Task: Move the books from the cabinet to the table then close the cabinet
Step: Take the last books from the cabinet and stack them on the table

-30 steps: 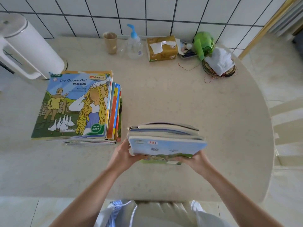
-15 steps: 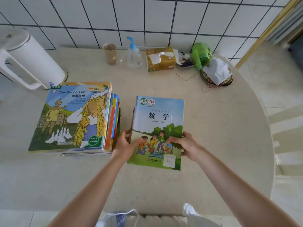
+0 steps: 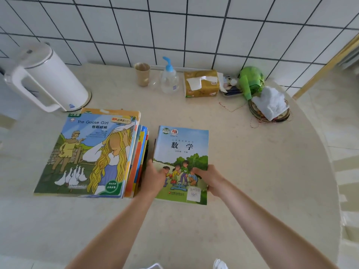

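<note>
I see both grips on the near end of the maths textbook (image 3: 181,164); the left hand (image 3: 154,176) curls over its near-left edge at about 7 o'clock on the cover, the right hand (image 3: 208,177) pinches the near-right edge at about 4 o'clock, thumbs on top; the book lies flat on the desk (image 3: 252,171), on top of a thin second stack whose edges show at its left side; its long axis runs away from me, 6 to 12 o'clock, so the bulk of it lies at 12 from both grips; neither hand is clearly nearer; just beside it at 9 o'clock sits the stack of picture books (image 3: 91,154), spines parallel, a narrow gap between. I judge the coming move is simply letting go and drawing both hands back toward 6; the cabinet is out of view.
</note>
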The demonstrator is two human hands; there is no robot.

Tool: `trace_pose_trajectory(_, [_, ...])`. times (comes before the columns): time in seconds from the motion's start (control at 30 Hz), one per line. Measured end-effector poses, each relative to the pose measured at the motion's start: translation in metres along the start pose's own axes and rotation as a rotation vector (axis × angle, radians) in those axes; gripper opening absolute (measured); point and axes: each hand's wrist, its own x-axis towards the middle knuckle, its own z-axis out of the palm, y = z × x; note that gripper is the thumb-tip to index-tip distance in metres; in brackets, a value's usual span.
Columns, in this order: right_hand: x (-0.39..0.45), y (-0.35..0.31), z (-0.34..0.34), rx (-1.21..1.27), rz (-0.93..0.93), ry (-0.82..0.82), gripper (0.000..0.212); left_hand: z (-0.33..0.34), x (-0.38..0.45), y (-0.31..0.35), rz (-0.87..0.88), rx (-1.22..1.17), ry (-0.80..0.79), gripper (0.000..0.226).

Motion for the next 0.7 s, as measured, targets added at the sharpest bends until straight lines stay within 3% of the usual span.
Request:
trace_pose_trajectory(0.13, [0.006,0.011,0.006,-0.061,-0.023,0.086,0.035,0.008,-0.001,-0.005,0.023,0.223,0.070,0.064])
trace_pose_trajectory(0.3, [-0.005,0.007,0.007,-0.168,-0.106,0.070,0.045,0.008,-0.002,-0.008,0.095,0.336,0.112,0.073])
trace_pose_trajectory(0.4, [-0.014,0.008,0.010,-0.232,-0.201,0.085,0.051,0.012,-0.005,-0.010,0.265,0.449,0.183,0.071])
trace_pose_trajectory(0.47, [-0.017,0.011,0.012,-0.330,-0.262,0.137,0.065,0.017,-0.010,-0.013,0.346,0.549,0.167,0.072])
trace_pose_trajectory(0.7, [-0.024,0.009,0.006,-0.458,-0.248,0.138,0.052,0.015,-0.013,-0.014,0.337,0.589,0.080,0.070])
